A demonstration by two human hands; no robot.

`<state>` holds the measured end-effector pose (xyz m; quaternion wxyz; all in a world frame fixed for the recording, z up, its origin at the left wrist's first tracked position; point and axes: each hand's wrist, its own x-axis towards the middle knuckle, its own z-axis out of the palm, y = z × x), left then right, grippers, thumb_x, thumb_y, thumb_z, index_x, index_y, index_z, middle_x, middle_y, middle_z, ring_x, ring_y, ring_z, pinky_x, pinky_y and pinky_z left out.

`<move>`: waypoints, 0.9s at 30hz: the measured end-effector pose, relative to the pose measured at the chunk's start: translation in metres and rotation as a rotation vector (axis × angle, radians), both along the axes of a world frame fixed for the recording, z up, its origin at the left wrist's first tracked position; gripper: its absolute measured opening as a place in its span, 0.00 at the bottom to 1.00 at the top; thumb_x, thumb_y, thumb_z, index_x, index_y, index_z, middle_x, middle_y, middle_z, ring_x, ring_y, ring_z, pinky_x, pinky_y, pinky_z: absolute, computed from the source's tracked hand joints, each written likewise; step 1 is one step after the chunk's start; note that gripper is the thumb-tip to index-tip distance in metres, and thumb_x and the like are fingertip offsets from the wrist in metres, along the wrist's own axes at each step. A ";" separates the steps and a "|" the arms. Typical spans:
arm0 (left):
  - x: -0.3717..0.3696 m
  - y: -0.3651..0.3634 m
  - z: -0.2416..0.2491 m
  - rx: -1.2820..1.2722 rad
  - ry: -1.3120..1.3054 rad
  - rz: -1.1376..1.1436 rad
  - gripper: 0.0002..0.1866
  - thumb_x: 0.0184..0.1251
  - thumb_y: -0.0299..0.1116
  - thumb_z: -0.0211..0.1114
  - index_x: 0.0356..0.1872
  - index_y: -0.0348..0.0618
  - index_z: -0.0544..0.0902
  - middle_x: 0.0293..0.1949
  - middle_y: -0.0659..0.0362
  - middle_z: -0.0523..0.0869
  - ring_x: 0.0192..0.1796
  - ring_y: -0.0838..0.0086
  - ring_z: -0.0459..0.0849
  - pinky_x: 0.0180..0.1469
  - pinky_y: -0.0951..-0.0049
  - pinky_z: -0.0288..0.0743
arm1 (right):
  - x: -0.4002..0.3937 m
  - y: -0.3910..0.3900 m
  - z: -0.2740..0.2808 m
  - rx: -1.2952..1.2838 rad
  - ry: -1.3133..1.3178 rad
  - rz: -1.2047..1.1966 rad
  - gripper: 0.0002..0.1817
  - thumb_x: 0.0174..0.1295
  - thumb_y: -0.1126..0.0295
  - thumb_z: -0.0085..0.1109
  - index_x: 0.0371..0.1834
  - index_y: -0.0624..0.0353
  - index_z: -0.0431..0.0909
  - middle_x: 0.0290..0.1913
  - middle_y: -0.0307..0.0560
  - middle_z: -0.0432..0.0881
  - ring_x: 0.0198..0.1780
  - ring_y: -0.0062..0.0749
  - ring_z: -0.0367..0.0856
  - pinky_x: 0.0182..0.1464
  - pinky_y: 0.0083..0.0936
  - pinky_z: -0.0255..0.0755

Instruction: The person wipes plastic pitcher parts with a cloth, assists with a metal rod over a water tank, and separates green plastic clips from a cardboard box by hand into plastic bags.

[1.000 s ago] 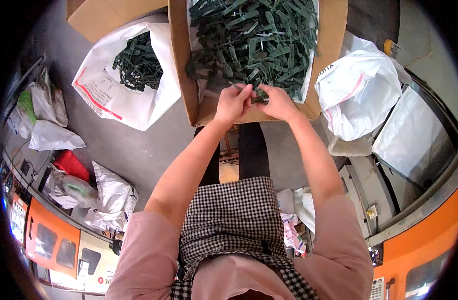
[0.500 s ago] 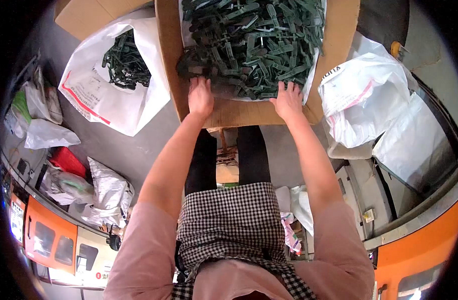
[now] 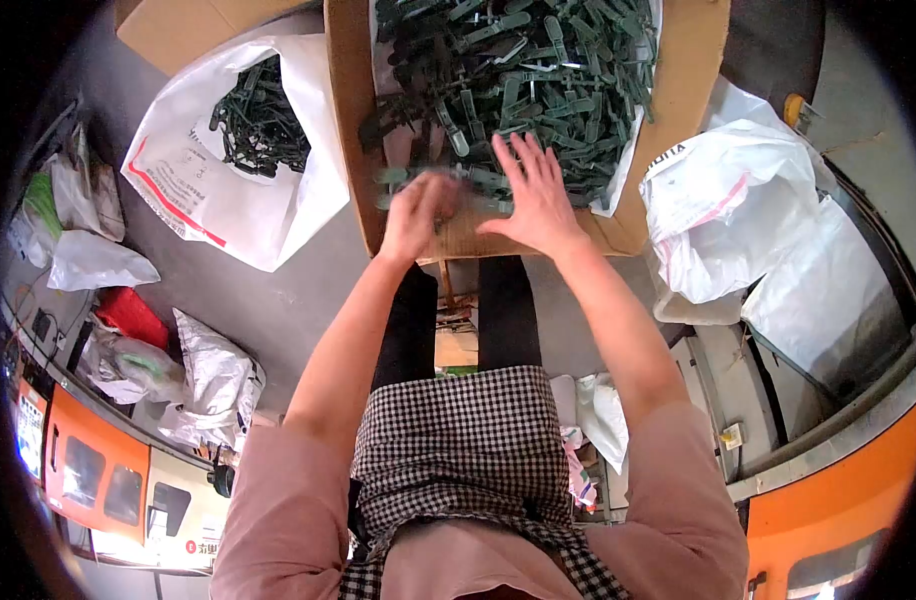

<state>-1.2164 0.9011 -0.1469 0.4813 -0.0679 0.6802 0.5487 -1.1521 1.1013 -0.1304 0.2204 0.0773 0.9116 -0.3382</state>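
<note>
A cardboard box (image 3: 693,70) holds a heap of dark green plastic clip-like parts (image 3: 568,95) on a white liner. At its near left corner is my left hand (image 3: 414,215), its fingers curled in. Blur around those fingertips hides what they grip, if anything. My right hand (image 3: 540,200) lies over the near edge of the heap, palm down, fingers spread and thumb pointing left. No part shows in its grasp. Some green parts near the left hand are smeared by motion.
On the left stands an open white sack (image 3: 173,190) with more dark green parts (image 3: 263,120) inside. White plastic bags (image 3: 728,220) sit to the right of the box. Orange machines (image 3: 93,460) are at the lower left and lower right (image 3: 828,500).
My left hand has pulled back toward the near edge and curled its fingers. My right hand has moved left and spread out. The heap's near left part has shifted, baring some of the box.
</note>
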 end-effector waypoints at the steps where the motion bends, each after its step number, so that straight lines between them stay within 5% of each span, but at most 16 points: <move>1: -0.001 0.002 0.010 0.004 0.006 0.001 0.18 0.77 0.39 0.45 0.44 0.34 0.77 0.36 0.53 0.83 0.36 0.66 0.81 0.40 0.69 0.73 | -0.001 0.007 0.005 0.004 0.006 0.001 0.66 0.34 0.50 0.77 0.75 0.47 0.41 0.71 0.55 0.53 0.73 0.50 0.49 0.73 0.48 0.47; 3: -0.006 0.009 0.028 0.269 -0.450 0.337 0.19 0.77 0.42 0.43 0.44 0.36 0.77 0.34 0.56 0.82 0.33 0.73 0.78 0.36 0.73 0.71 | -0.005 0.020 0.013 -0.385 -0.102 -0.138 0.68 0.31 0.56 0.80 0.75 0.45 0.40 0.71 0.51 0.53 0.72 0.48 0.52 0.72 0.45 0.52; 5: -0.005 0.022 0.041 0.424 -0.706 0.447 0.19 0.77 0.41 0.42 0.45 0.36 0.76 0.35 0.55 0.83 0.33 0.74 0.78 0.35 0.77 0.72 | -0.001 0.017 0.011 -0.387 -0.082 -0.073 0.69 0.28 0.56 0.82 0.75 0.41 0.41 0.73 0.47 0.52 0.73 0.42 0.54 0.73 0.37 0.52; 6: -0.001 0.031 0.041 0.540 -0.782 0.411 0.19 0.77 0.42 0.42 0.45 0.36 0.76 0.35 0.55 0.83 0.34 0.74 0.79 0.35 0.77 0.73 | 0.005 0.011 0.008 -0.693 -0.219 -0.206 0.62 0.32 0.58 0.80 0.73 0.43 0.48 0.73 0.48 0.54 0.72 0.41 0.56 0.72 0.35 0.54; 8: 0.004 0.048 0.039 0.637 -0.883 0.374 0.20 0.76 0.44 0.43 0.44 0.37 0.76 0.35 0.55 0.83 0.34 0.74 0.79 0.37 0.76 0.73 | 0.013 0.007 -0.003 -0.856 -0.007 -0.198 0.41 0.40 0.63 0.75 0.63 0.51 0.67 0.69 0.50 0.62 0.65 0.39 0.68 0.66 0.35 0.64; 10: -0.003 0.055 0.034 0.586 -0.793 0.360 0.20 0.76 0.44 0.43 0.44 0.37 0.77 0.34 0.55 0.83 0.34 0.74 0.79 0.38 0.75 0.73 | 0.032 0.006 -0.033 -0.891 -0.267 -0.355 0.36 0.42 0.65 0.73 0.59 0.52 0.70 0.66 0.52 0.64 0.61 0.41 0.71 0.62 0.35 0.67; 12: -0.011 0.055 0.024 0.499 -0.633 0.248 0.16 0.77 0.39 0.45 0.42 0.37 0.77 0.34 0.60 0.81 0.33 0.75 0.77 0.39 0.72 0.71 | 0.030 0.014 -0.026 -0.526 -0.385 -0.330 0.26 0.48 0.67 0.68 0.52 0.58 0.72 0.50 0.52 0.78 0.48 0.49 0.80 0.54 0.37 0.71; 13: -0.011 0.056 0.022 0.498 -0.633 0.247 0.16 0.77 0.39 0.45 0.42 0.37 0.77 0.34 0.60 0.81 0.33 0.75 0.77 0.39 0.72 0.71 | 0.030 0.014 -0.022 -0.527 -0.385 -0.331 0.26 0.48 0.67 0.68 0.52 0.58 0.72 0.50 0.52 0.78 0.48 0.49 0.80 0.54 0.37 0.71; 15: -0.007 0.057 0.015 0.032 0.164 -0.088 0.12 0.76 0.33 0.46 0.42 0.38 0.76 0.34 0.61 0.79 0.32 0.76 0.76 0.38 0.71 0.71 | 0.024 0.010 -0.015 0.072 -0.211 -0.166 0.23 0.51 0.66 0.65 0.50 0.61 0.72 0.43 0.51 0.80 0.44 0.52 0.80 0.50 0.38 0.71; 16: -0.007 0.054 0.012 -0.138 0.428 -0.280 0.08 0.73 0.29 0.48 0.40 0.39 0.75 0.37 0.56 0.79 0.34 0.67 0.78 0.38 0.66 0.71 | 0.018 0.010 -0.012 0.165 -0.293 -0.035 0.22 0.54 0.64 0.62 0.51 0.61 0.71 0.45 0.53 0.79 0.44 0.50 0.80 0.48 0.40 0.71; 19: -0.006 0.041 0.000 -0.389 0.666 -0.410 0.05 0.70 0.28 0.50 0.37 0.39 0.74 0.37 0.48 0.78 0.38 0.52 0.79 0.39 0.60 0.72 | 0.022 0.011 -0.034 0.269 -0.539 0.082 0.21 0.56 0.64 0.58 0.52 0.60 0.70 0.51 0.58 0.75 0.49 0.49 0.77 0.50 0.41 0.69; 20: -0.007 0.037 -0.010 -0.495 0.647 -0.371 0.03 0.67 0.27 0.52 0.36 0.40 0.73 0.38 0.44 0.78 0.41 0.44 0.77 0.41 0.55 0.71 | 0.026 0.012 -0.037 0.269 -0.541 0.080 0.21 0.56 0.64 0.58 0.52 0.60 0.70 0.51 0.58 0.75 0.49 0.49 0.77 0.50 0.41 0.69; 23: -0.023 0.028 -0.040 -0.702 0.506 -0.255 0.05 0.67 0.28 0.52 0.40 0.41 0.74 0.41 0.44 0.81 0.45 0.43 0.78 0.45 0.51 0.72 | 0.036 0.011 -0.050 0.447 -0.498 0.124 0.20 0.59 0.63 0.53 0.53 0.61 0.70 0.51 0.59 0.73 0.54 0.50 0.74 0.53 0.43 0.68; 24: -0.030 0.028 -0.049 -0.702 0.503 -0.254 0.05 0.67 0.28 0.52 0.40 0.41 0.74 0.41 0.44 0.81 0.45 0.43 0.78 0.45 0.51 0.72 | 0.041 0.010 -0.055 0.518 -0.283 0.103 0.21 0.59 0.64 0.55 0.54 0.61 0.70 0.52 0.59 0.72 0.56 0.50 0.72 0.55 0.43 0.66; 25: -0.036 0.028 -0.057 -0.790 0.452 -0.401 0.09 0.69 0.31 0.50 0.45 0.42 0.73 0.44 0.42 0.81 0.46 0.44 0.79 0.46 0.50 0.73 | 0.046 0.010 -0.061 0.585 -0.068 0.081 0.21 0.58 0.66 0.57 0.54 0.62 0.70 0.53 0.59 0.71 0.57 0.51 0.70 0.57 0.44 0.65; 27: -0.046 0.021 -0.090 -0.873 0.389 -0.549 0.13 0.70 0.34 0.48 0.50 0.42 0.73 0.47 0.41 0.81 0.47 0.46 0.80 0.48 0.49 0.74 | 0.036 0.009 -0.055 0.381 -0.133 0.002 0.23 0.57 0.67 0.59 0.55 0.62 0.69 0.54 0.58 0.70 0.58 0.51 0.69 0.58 0.44 0.65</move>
